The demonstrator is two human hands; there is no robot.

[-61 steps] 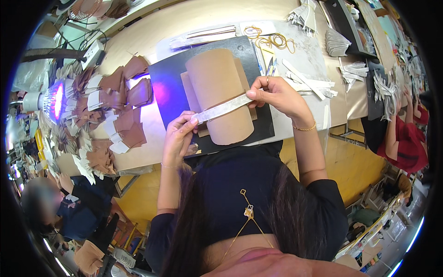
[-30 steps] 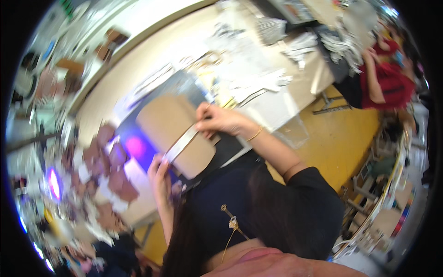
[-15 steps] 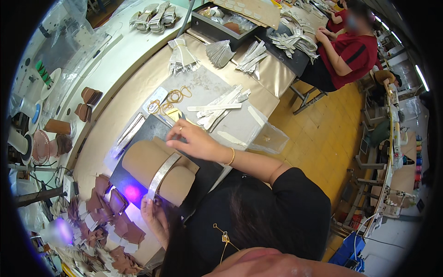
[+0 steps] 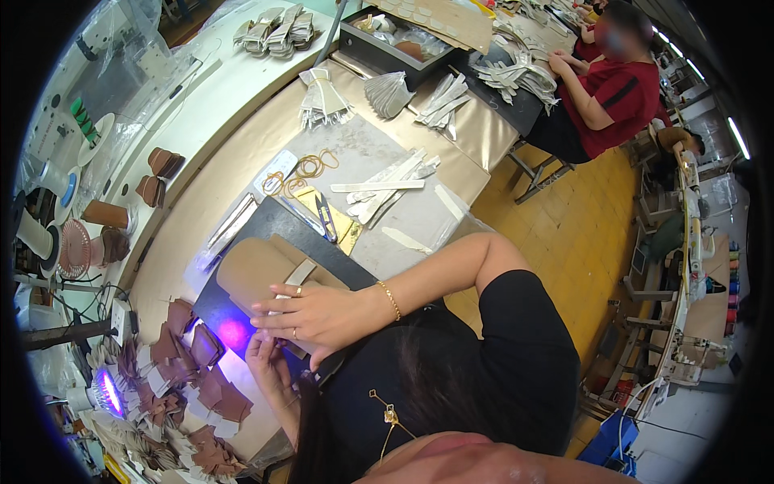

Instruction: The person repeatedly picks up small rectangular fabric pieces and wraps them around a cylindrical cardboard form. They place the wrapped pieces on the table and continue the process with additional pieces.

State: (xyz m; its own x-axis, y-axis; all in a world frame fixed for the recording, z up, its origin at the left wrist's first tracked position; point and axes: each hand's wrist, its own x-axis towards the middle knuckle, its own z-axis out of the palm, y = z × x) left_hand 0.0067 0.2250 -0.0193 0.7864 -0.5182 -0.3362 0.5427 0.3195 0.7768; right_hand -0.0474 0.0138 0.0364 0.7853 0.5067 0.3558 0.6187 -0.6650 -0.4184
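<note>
Covering part of a flat pale silvery strip [image 4: 301, 272], laid across a rounded tan leather-like piece [image 4: 246, 270] on a flat black board [image 4: 280, 219], with the right hand [image 4: 318, 313], fingers outstretched and gripping nothing; 0.5 s ago, holding that hand lifted clear of the strip. Resting the left hand [image 4: 270, 367] at the piece's near left edge with fingers bent, cannot tell whether pinching the strip's end. Beyond the board, now showing more of a yellow paper sheet [image 4: 342, 219] and a slim dark-blue-handled cutter [image 4: 326, 219], mostly hidden behind the right hand before. Farther out, seeing loose stacks of brown leather-like pieces [image 4: 222, 395] to the left
</note>
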